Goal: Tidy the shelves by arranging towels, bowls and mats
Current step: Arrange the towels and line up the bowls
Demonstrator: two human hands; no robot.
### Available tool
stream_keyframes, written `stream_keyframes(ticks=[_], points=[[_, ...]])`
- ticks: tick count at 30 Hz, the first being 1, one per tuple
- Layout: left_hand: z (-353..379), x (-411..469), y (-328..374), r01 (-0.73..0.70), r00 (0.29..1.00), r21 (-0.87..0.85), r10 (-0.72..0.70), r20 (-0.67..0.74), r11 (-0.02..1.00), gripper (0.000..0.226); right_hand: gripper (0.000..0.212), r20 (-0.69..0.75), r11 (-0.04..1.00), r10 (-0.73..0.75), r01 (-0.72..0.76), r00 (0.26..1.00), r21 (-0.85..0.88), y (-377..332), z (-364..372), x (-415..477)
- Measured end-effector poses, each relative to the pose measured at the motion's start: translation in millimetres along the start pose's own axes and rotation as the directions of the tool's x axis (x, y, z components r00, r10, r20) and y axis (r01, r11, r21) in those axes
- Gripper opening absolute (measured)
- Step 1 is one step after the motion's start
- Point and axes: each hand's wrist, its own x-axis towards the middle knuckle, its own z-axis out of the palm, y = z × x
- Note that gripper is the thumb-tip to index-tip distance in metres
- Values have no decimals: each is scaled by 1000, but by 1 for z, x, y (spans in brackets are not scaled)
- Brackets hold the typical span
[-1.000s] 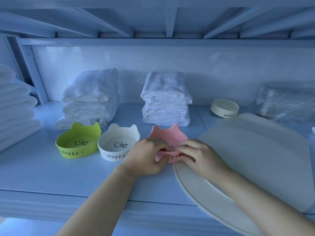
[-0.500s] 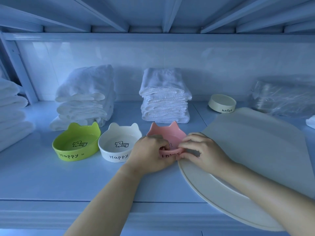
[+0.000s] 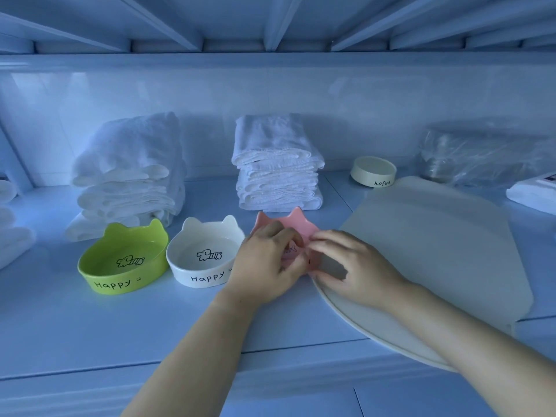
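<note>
Both hands are on the pink bowl [image 3: 296,228], which is sitting front-centre on the shelf [image 3: 90,326] with its ears pointing to 12 o'clock.

Left hand [image 3: 264,263] is gripping it from 8 o'clock, fingers curled tight over the near-left rim. Right hand [image 3: 355,266] is coming in from 4 o'clock, fingers bent onto the right rim and thumb tucked below them, pinching the wall. Hands are covering the base, so I cannot tell if it is resting on the shelf or lifted.

White bowl [image 3: 204,257] is sitting at the pink bowl's 9 o'clock, just beside the left hand. Green bowl [image 3: 120,260] is sitting at 9 o'clock of that one, the two nearly touching. Both are showing "Happy" on the near wall.

Mat [image 3: 436,251] is lying at the pink bowl's 3 o'clock, its near edge overhanging the shelf front and the right forearm crossing it. Bowl-to-mat contact is hidden by the right hand.

Towel stack [image 3: 276,167] is standing at 12 o'clock of the pink bowl, by the back wall. Second stack [image 3: 129,173] is at 10 o'clock, behind the green bowl. Round bowl [image 3: 373,171] is sitting at 1 o'clock, near the mat's far corner. Plastic bundle [image 3: 481,155] is lying at 2 o'clock.
</note>
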Motion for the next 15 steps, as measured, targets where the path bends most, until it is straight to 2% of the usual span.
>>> stream_keyframes(ticks=[4, 7, 15], points=[[0, 3, 8, -43, 999, 109, 43, -2, 993, 42, 30, -59, 992, 123, -121, 991, 23, 8, -19, -4], [-2, 14, 21, -117, 991, 196, 103, 82, 974, 47, 28, -38, 982, 190, -191, 981, -3, 16, -34, -19], [39, 40, 93, -182, 972, 60, 170, 164, 981, 43, 26, -67, 952, 297, -301, 953, -64, 41, -90, -65]])
